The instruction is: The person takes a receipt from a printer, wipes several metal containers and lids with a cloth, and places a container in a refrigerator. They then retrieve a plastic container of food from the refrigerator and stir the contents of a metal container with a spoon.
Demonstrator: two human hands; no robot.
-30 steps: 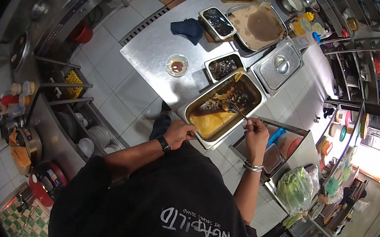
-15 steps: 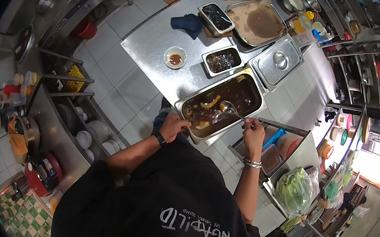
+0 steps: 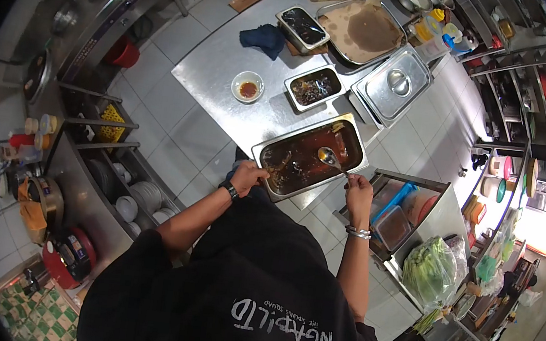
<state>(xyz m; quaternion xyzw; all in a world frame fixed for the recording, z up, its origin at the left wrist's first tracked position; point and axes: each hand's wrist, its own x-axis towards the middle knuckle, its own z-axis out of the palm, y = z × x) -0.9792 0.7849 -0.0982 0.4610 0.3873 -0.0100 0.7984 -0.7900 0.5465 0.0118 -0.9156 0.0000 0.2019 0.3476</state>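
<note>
A deep steel tray of dark reddish-brown liquid sits at the near edge of the steel table. My left hand grips its near left rim, fingers closed. In my right hand, at the tray's right side, is a metal spoon held by its handle, the bowl over the liquid. Just behind the tray stands a smaller steel container with dark contents. A white bowl with a little brown liquid is at the left.
On the steel table are a dark blue cloth, a black-filled container, a paper-lined tray and a lidded steel pan. A cart with bagged greens stands right; plate shelves stand left.
The large tray has tilted or shifted slightly, and its liquid and the pieces in it have moved. The spoon remains in my right hand, its bowl still over the tray.
</note>
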